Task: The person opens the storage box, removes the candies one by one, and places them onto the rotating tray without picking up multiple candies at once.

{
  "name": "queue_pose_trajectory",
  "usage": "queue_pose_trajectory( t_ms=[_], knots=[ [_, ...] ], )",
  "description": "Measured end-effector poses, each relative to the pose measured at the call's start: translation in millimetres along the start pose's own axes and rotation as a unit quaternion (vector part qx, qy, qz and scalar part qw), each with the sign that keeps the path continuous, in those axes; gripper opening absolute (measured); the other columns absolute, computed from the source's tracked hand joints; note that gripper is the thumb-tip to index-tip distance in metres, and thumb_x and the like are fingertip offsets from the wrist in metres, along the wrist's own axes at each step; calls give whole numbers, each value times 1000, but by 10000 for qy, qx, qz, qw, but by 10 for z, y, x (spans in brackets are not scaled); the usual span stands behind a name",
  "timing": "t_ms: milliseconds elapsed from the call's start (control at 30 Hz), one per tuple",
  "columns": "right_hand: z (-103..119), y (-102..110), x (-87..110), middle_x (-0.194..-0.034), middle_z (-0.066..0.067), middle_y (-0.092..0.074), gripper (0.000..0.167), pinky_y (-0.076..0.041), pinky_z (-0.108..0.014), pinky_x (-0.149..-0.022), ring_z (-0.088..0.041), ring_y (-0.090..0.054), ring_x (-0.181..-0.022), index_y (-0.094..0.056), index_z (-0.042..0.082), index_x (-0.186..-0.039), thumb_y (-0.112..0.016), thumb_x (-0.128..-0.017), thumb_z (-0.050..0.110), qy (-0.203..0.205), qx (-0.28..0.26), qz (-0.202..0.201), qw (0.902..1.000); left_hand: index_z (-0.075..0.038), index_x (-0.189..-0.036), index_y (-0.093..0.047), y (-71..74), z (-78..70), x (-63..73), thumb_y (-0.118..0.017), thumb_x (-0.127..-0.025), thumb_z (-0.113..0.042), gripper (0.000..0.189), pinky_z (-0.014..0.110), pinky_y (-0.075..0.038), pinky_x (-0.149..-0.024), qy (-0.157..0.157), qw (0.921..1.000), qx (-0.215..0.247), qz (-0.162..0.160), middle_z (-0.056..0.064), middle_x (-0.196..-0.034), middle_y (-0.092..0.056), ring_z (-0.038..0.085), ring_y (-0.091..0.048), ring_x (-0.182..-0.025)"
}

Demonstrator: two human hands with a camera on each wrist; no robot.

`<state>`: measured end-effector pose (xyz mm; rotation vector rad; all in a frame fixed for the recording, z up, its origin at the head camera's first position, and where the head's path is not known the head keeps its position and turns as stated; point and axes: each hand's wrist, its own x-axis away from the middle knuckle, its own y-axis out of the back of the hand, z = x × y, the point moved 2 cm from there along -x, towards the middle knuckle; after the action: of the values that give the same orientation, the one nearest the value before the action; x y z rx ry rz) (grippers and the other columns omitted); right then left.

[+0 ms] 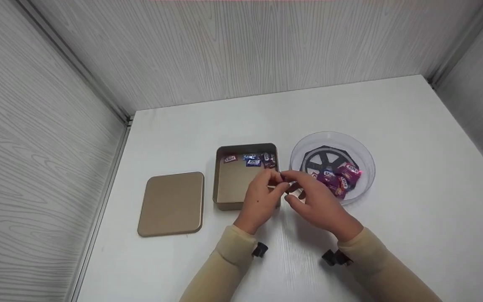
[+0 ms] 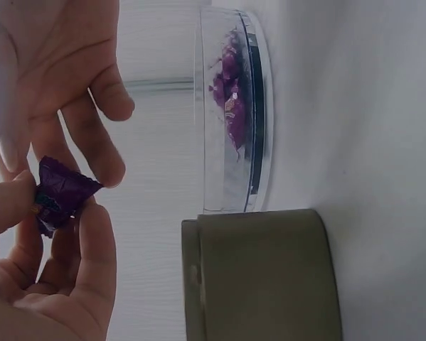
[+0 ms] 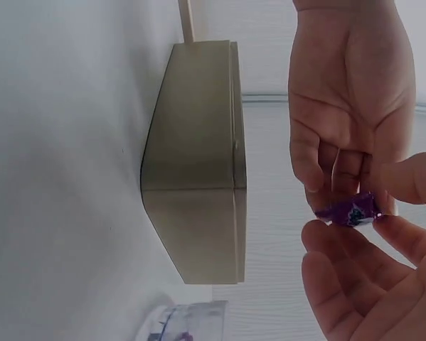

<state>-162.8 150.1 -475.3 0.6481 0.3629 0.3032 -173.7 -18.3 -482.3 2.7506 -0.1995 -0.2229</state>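
A small purple wrapped candy (image 2: 63, 193) is between my two hands in front of the round container. My left hand (image 1: 260, 199) pinches it between thumb and fingertips, near the right edge of the tin. My right hand (image 1: 319, 205) is close against it, its fingers loosely bent and spread about the wrapper; in the right wrist view the index finger seems to touch one end, with the thumb apart. The open gold tin (image 1: 231, 184) holds several candies (image 1: 253, 162) along its far side. More purple and red candies (image 1: 348, 171) lie in the clear round container (image 1: 366, 180).
The tin's gold lid (image 1: 172, 203) lies flat on the white table (image 1: 174, 138), left of the tin. A black spoked disc (image 1: 308, 158) is in the clear container, under the candies. Wood-grain panels (image 1: 266, 46) stand around the table.
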Motion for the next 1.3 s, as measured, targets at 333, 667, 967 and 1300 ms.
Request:
queue_pose_trajectory(
  t_ms=[333, 667, 967, 1300],
  knots=[
    [-85, -35, -19, -110, 7, -64, 35, -54, -39, -74, -12, -60, -94, -68, 20, -127, -71, -94, 10, 183, -126, -692, 9974, -15, -98, -65, -18, 8, 10, -67, -99, -21, 7, 30, -54, -80, -23, 9998, 191, 12, -6, -104, -65, 11, -63, -96],
    [-247, 37, -132, -104, 2, -63, 32, -53, -37, -76, -13, -57, -89, -68, 16, -122, -71, -92, 9, -66, 484, -711, 9963, -16, -109, -67, 2, 108, -13, -63, -100, -17, 10, 28, -52, -85, -318, 9971, -686, 59, -7, -110, -63, 7, -59, -103],
    [-817, 489, -314, -117, -12, -64, 28, -50, -54, -82, -31, -60, -102, -63, 10, -122, -61, -94, 15, -1274, 1966, -59, 9722, -17, -112, -66, 94, 282, 35, -61, -101, -22, 13, 32, -51, -84, 4, 9901, -1387, -197, -5, -112, -60, 19, -61, -104],
    [-1108, 602, -340, -118, -17, -66, 29, -49, -58, -75, -39, -57, -102, -66, 10, -121, -59, -93, 12, -1702, 2298, 449, 9572, -17, -114, -65, 211, 412, 42, -63, -100, -23, 15, 36, -51, -89, 333, 9850, -1660, -323, -3, -117, -59, 18, -59, -110]
  ],
)
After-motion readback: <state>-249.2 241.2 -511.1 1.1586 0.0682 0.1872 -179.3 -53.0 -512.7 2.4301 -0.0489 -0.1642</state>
